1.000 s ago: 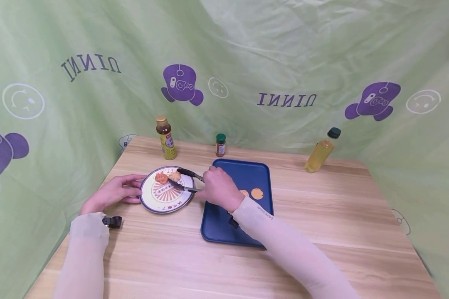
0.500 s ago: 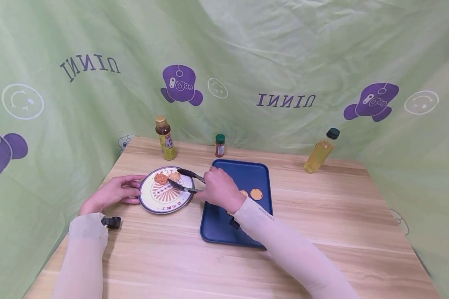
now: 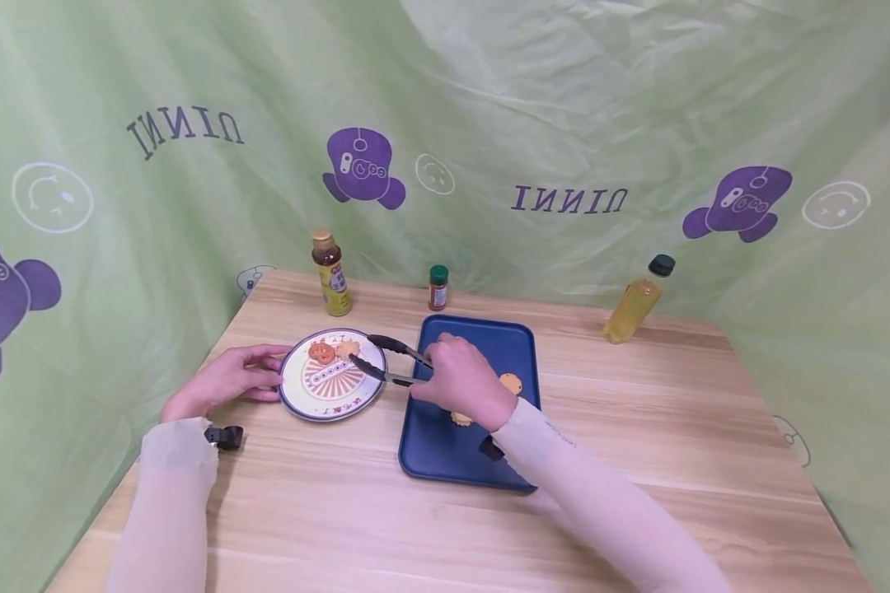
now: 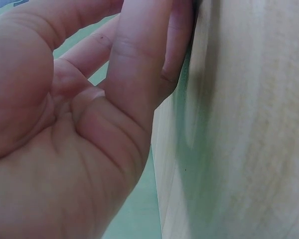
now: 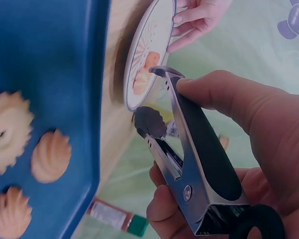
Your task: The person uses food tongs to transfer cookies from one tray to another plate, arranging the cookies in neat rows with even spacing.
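Note:
At the left rim of a round white plate point(image 3: 326, 399) with a blue edge, my left hand point(image 3: 226, 380) holds on, its fingers bent against the rim. On the plate lie a reddish-brown pretzel-shaped cookie point(image 3: 322, 353) and a paler swirled cookie point(image 3: 348, 350). My right hand point(image 3: 469, 380) grips black-and-silver tongs point(image 5: 202, 149) over the left side of a dark blue tray point(image 3: 445, 457). The tongs' tips stand apart with nothing between them, near the plate's right rim. Several cookies sit on the tray, including a scalloped one point(image 5: 7, 132) and a swirled one point(image 5: 51, 155).
Behind the plate stands a yellow-labelled sauce bottle point(image 3: 332, 276). A small green-capped spice jar point(image 3: 437, 288) is just behind the tray. Farther right, a bottle of yellow liquid point(image 3: 633, 309) stands on the wooden table point(image 3: 304, 511). A green curtain point(image 3: 564, 99) hangs behind.
My right hand and the tongs have moved right, away from the cookies on the plate, leaving the paler cookie beside the reddish one. My left hand stays at the rim.

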`<state>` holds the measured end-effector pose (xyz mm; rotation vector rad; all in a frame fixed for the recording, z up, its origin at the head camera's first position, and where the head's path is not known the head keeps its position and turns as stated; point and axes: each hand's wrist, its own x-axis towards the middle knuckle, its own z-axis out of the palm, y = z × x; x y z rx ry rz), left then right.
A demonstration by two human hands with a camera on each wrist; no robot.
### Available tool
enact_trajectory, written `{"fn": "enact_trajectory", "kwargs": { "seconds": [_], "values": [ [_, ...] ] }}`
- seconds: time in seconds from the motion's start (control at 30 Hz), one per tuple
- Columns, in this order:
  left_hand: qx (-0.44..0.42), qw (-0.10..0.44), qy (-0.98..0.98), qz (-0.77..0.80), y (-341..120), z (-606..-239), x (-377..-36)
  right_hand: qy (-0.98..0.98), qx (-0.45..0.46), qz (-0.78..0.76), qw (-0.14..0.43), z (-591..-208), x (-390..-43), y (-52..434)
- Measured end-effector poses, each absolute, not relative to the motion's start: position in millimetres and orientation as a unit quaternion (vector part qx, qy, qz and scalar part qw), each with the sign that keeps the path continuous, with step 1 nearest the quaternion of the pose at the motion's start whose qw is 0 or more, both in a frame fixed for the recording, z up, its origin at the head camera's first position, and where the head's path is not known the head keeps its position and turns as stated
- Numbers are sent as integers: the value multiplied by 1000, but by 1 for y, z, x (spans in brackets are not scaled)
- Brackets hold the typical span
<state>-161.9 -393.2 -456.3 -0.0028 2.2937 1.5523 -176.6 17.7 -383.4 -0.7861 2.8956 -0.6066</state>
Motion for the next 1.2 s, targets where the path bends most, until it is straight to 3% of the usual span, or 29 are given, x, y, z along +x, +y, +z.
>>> {"fn": "enact_trajectory", "kwargs": {
  "seconds": [0.63,1.2],
  "values": [
    [6,187,812,552,-395,-460,-163,960,-215,-179,20,-381,-152,108],
    [0,191,815,548,-393,-459,-162,967,-196,-157,37,-386,-134,139]
  ]
}}
